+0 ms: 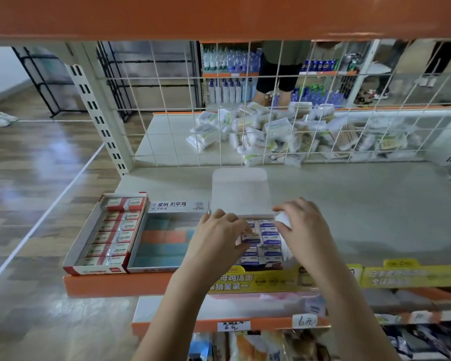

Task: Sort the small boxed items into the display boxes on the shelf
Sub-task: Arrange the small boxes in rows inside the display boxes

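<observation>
Under the left hand: small white-and-blue boxed eraser [248,237], pinched at the fingertips, lying among its fellows in the white cardboard display box with the raised lid [241,194].
Long axis: left to right, matching the packed rows.
Left hand [218,237]: fingers curled over the item; nearer of the two, directly above.
Right hand [301,227]: curled round a small white object [283,220], kind unclear, at the box's right wall.
Judged move: press straight down into the left column.
Left neighbours: white tray of teal and orange blocks [164,239]; red-and-white carton of 2B erasers [110,233].
Support: grey shelf with orange front edge [110,285].
</observation>
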`<state>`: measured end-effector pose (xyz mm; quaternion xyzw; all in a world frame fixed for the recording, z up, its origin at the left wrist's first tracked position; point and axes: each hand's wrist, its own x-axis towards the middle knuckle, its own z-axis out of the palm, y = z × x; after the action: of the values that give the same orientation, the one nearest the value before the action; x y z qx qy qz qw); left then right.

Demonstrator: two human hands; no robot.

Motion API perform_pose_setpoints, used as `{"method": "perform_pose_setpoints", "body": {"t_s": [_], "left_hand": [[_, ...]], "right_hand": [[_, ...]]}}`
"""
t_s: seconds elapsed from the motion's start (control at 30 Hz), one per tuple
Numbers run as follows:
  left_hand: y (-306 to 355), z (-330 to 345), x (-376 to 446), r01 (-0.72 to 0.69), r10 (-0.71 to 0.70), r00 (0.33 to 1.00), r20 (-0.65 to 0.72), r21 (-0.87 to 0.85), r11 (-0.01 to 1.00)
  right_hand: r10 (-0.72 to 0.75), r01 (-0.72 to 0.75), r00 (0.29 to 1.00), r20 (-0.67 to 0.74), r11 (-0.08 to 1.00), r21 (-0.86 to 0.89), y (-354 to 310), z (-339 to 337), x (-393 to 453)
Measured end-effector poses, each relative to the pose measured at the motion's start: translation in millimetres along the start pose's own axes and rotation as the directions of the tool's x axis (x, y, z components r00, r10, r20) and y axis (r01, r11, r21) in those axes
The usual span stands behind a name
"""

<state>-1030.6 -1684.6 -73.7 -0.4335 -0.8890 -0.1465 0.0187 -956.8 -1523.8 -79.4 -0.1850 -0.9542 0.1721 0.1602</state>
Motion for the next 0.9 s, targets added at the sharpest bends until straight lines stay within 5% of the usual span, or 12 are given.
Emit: {"method": "perform_pose_setpoints", "body": {"t_s": [0.9], "left_hand": [[15.5,1.6,22.4,0.086,-0.087,0.995,0.039,0.037,0.996]], "right_hand": [[-0.011,0.008,1.000,0.021,0.994,0.112,20.2,-6.2,-6.5]]}}
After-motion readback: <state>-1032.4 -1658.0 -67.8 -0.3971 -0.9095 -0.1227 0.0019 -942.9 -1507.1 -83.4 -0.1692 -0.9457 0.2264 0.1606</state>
